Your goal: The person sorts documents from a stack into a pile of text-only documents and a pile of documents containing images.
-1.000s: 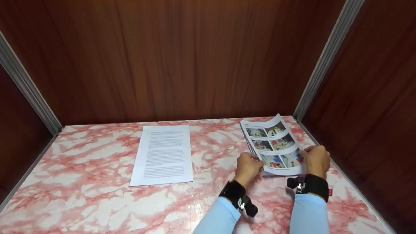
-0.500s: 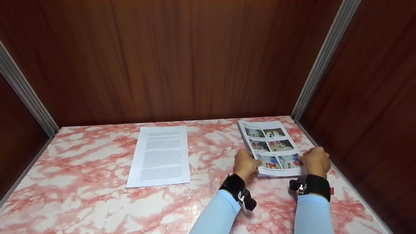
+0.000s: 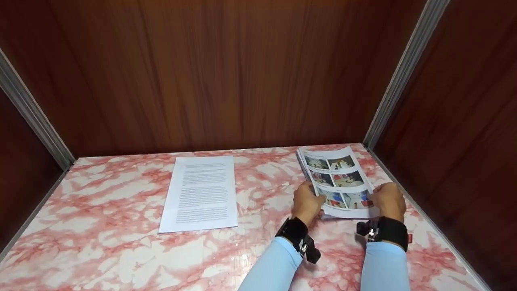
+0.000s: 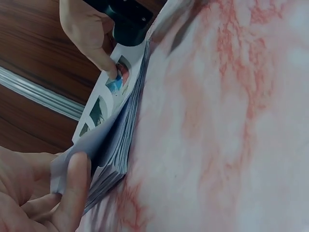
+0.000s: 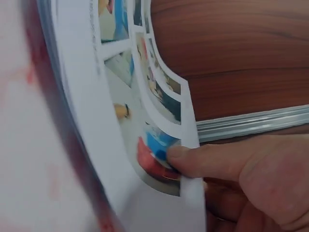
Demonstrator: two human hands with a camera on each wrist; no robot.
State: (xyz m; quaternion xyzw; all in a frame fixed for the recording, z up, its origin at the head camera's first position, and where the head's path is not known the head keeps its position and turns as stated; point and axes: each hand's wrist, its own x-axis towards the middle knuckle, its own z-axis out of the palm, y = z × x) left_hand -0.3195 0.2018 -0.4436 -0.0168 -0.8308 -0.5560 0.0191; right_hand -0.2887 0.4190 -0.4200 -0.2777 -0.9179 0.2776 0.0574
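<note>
A stack of printed paper (image 4: pixel 121 145) lies on the right side of the table. Its top sheet (image 3: pixel 340 189) carries rows of colour photos and bows upward. My left hand (image 3: pixel 307 202) pinches that sheet's left edge. In the left wrist view a gap opens between the raised sheet and the pages below, with my left fingers (image 4: pixel 77 181) at its edge. My right hand (image 3: pixel 388 202) holds the opposite edge. In the right wrist view the right thumb (image 5: pixel 193 159) presses on a photo, the other fingers curled behind the sheet.
A second pile of text pages (image 3: pixel 202 194) lies flat, left of centre on the pink marbled table (image 3: pixel 121 250). Dark wooden panels (image 3: pixel 210 72) with metal corner posts (image 3: pixel 404 76) enclose the back and sides.
The top sheet was raised at its far corner, lay flat on the stack half a second ago, and now bows up again. Both hands stay at its side edges.
</note>
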